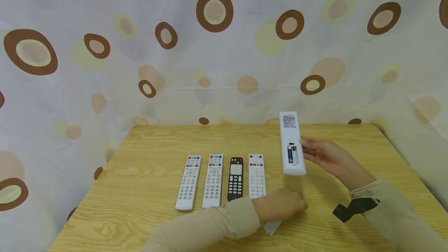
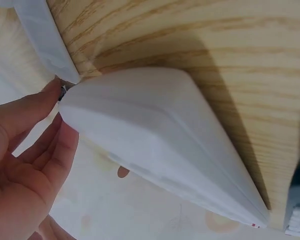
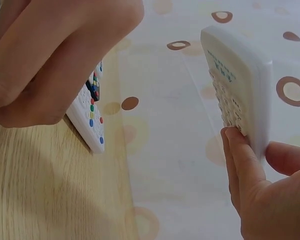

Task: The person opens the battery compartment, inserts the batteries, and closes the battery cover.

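My right hand [image 1: 325, 154] holds a white remote control [image 1: 289, 131] raised above the table, its back towards me. The open battery compartment shows one dark battery [image 1: 290, 154] and a bare slot beside it. In the right wrist view, fingers [image 3: 245, 157] lie against the button side and the thumb is at the edge. Below the remote, my left hand [image 1: 283, 204] is low over the table. The left wrist view shows its thumb and fingers pinching a small dark-and-silver battery [image 2: 63, 91], mostly hidden behind the remote's end.
A row of remotes lies left of my hands: two white [image 1: 188, 182] ones, a black one [image 1: 235, 178] and another white one [image 1: 257, 174]. A narrow white piece [image 1: 273, 226] lies partly under my left hand. The patterned curtain [image 1: 224, 69] hangs behind the wooden table [image 1: 140, 189].
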